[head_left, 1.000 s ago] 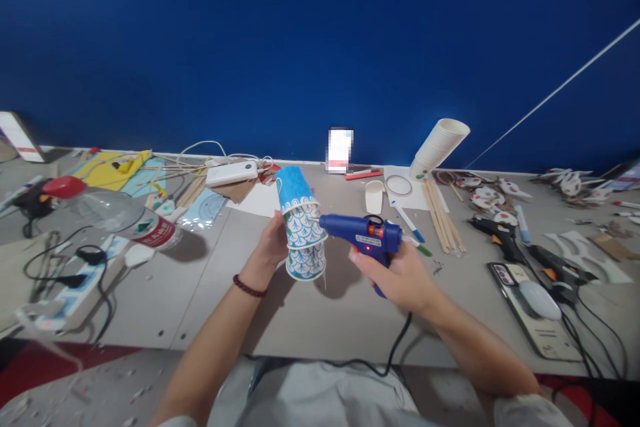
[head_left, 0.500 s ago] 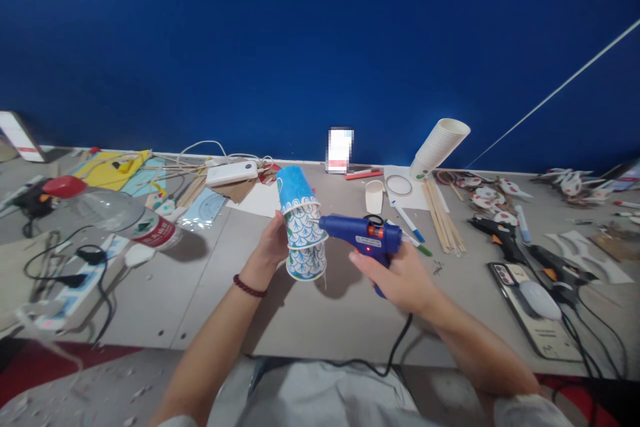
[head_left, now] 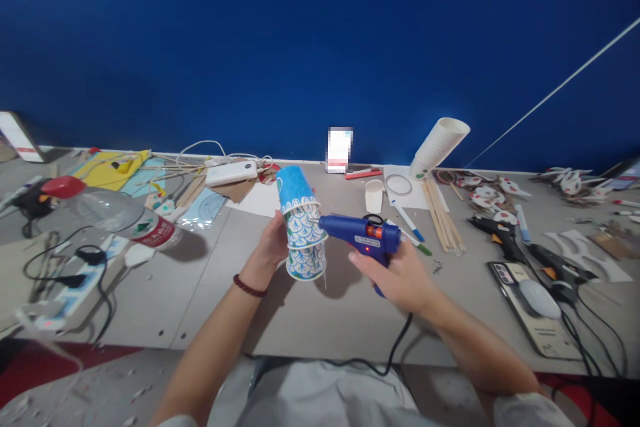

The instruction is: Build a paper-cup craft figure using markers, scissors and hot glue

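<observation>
While patterned cups point(head_left: 302, 232) stay put, the glue gun point(head_left: 345, 228) hardly moves.

Left of my left hand point(head_left: 273, 243) a stretch of bare tabletop point(head_left: 210, 287) leaves room to pass, until the bottle point(head_left: 127, 213) and power strip point(head_left: 89, 297) block the way. Between my hands, the glue gun point(head_left: 345, 229) bars a straight crossing to the cup stack point(head_left: 306, 233), with open space under its barrel. Its cord point(head_left: 395, 352) hangs below my right hand point(head_left: 407, 273). Beyond that hand stand the small cup point(head_left: 374, 198) and a blue marker point(head_left: 413, 227); right of it, past a gap, lies a phone point(head_left: 550, 333).
</observation>
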Tool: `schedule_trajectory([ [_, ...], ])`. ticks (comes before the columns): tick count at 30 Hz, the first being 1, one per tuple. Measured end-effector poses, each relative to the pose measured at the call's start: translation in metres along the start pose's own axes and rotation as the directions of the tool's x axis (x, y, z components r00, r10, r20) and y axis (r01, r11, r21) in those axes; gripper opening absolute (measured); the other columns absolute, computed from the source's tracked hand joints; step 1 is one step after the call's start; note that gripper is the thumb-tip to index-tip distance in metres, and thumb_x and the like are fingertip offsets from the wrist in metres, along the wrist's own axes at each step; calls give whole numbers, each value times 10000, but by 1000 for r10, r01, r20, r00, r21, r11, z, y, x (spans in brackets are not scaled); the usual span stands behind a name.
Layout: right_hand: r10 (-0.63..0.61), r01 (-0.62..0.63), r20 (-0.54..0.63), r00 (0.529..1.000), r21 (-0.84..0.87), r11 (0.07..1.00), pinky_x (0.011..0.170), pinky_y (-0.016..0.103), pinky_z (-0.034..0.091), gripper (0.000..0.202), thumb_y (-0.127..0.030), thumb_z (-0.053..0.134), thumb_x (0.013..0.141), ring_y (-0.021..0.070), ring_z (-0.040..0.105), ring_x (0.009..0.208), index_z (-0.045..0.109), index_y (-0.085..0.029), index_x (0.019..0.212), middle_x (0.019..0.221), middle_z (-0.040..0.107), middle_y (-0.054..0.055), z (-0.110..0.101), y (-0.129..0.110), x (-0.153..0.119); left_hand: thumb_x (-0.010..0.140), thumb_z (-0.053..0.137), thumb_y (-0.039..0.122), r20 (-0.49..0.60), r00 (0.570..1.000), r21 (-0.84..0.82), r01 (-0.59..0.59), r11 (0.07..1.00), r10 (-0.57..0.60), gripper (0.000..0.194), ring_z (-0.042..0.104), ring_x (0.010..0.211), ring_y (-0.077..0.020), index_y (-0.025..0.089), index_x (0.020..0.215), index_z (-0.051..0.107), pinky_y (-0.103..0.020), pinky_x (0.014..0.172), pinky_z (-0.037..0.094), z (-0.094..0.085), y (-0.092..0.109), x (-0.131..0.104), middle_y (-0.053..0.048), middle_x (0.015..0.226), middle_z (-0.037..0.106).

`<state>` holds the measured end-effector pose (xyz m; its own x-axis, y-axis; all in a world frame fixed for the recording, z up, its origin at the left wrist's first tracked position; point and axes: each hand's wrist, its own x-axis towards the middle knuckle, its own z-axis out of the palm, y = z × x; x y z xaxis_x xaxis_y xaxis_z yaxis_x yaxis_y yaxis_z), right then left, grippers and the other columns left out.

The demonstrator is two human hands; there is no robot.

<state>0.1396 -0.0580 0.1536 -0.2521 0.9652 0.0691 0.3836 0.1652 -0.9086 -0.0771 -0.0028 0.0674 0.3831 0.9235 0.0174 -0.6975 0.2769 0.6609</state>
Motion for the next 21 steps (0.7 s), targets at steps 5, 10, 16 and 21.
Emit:
schedule_trajectory([
  [5, -1, 1, 13, 1000, 12, 1000, 426, 249, 421, 157, -297, 648, 745, 137, 510, 453, 668, -171, 837, 460, 511, -29, 0, 1, -1, 632, 766, 604, 14, 1000, -9, -2, 1000, 2, 940, 672, 943, -258, 172, 1402, 444, -388, 898, 491, -1, 0, 0, -93, 1066, 713],
  [10, -10, 10, 21, 1000, 10, 1000, 415, 245, 410, 112, -283, 648, 749, 123, 479, 429, 656, -182, 796, 445, 488, -40, 0, 2, -1, 629, 752, 626, 4, 1000, 18, -16, 1000, 16, 985, 662, 993, -291, 164, 1427, 405, -421, 910, 485, -4, -1, 0, -107, 1085, 702],
  [16, -9, 9, 22, 1000, 14, 1000, 437, 245, 421, 99, -275, 645, 752, 116, 476, 438, 650, -185, 793, 468, 497, -41, 0, 4, -3, 637, 743, 631, -3, 1000, 26, -13, 1000, 13, 928, 654, 1018, -299, 172, 1391, 458, -428, 924, 478, -3, 0, 0, -115, 1101, 697],
  [21, 0, -1, 29, 1000, 41, 999, 435, 246, 422, 115, -286, 647, 761, 115, 473, 432, 650, -182, 809, 479, 507, -37, 1, 7, -3, 602, 774, 626, -11, 1000, 12, -16, 1000, 16, 878, 675, 963, -277, 178, 1319, 538, -418, 910, 496, 0, 1, 0, -102, 1065, 713],
])
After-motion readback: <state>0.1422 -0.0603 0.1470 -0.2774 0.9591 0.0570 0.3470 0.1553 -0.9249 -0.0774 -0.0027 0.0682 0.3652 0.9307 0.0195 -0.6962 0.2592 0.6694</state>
